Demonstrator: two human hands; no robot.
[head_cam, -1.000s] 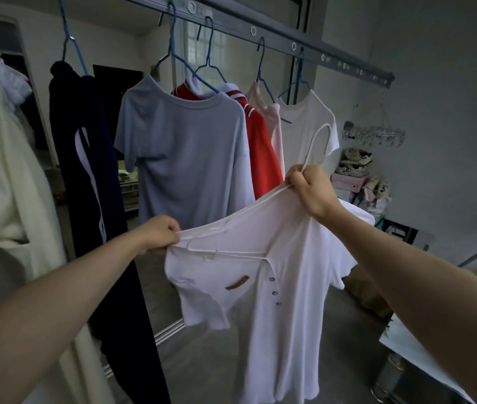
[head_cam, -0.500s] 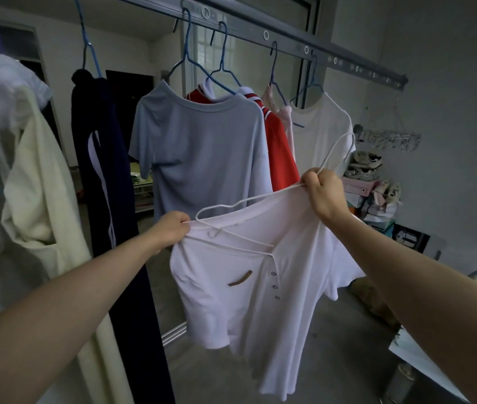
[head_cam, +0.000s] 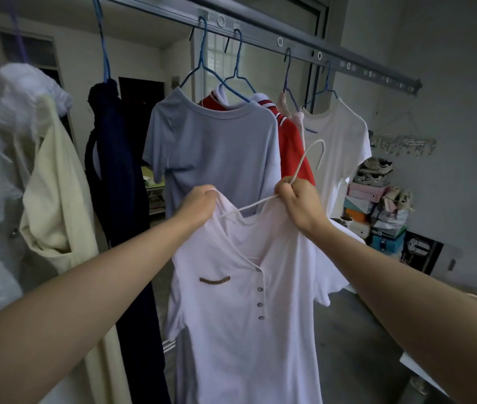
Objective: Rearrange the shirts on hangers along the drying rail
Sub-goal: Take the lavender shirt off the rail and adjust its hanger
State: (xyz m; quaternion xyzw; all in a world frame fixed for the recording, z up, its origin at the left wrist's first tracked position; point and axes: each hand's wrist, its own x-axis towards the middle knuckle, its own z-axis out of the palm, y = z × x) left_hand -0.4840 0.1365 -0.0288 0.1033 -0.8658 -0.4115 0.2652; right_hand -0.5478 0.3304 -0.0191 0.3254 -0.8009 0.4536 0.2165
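White shirt hides most hanger; left fingers pinch shirt, right fingers clamp hanger.

Left hand raised, nearer right hand; white shirt hangs straighter on hanger.

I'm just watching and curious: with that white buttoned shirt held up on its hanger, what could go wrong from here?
The white hanger shows bare above the neckline of the white buttoned shirt; if the left hand lets go of the shoulder, the shirt may slip off. The right hand holds the hanger with its hook in front of the red shirt and white T-shirt, so lifting it to the rail might snag them.
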